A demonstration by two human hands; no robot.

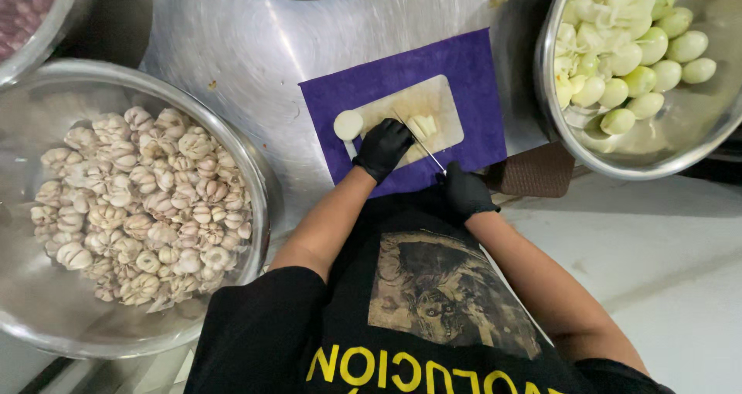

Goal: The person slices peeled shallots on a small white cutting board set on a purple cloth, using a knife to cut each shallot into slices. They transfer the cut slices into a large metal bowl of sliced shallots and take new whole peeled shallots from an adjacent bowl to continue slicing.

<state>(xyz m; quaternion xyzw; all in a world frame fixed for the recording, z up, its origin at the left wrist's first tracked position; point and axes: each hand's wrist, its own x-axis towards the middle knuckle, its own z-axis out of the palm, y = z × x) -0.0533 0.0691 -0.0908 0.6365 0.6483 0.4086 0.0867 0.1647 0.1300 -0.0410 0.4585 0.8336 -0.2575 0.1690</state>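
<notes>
Setting: a food-preparation kitchen, likely working at bulk scale. Evidence: stainless steel worktop (255,46) with swirl scuffs. Large steel bowl (46,317) at left holds many cut, ridged pale pieces. Second steel bowl (696,131) at right holds whole pale green round vegetables. A third bowl rim (31,46) at top left holds something purplish. Small cutting board (444,96) sits on a purple mat (471,62), with a knife (421,143) over it. Both hands wear black gloves (382,148).
</notes>
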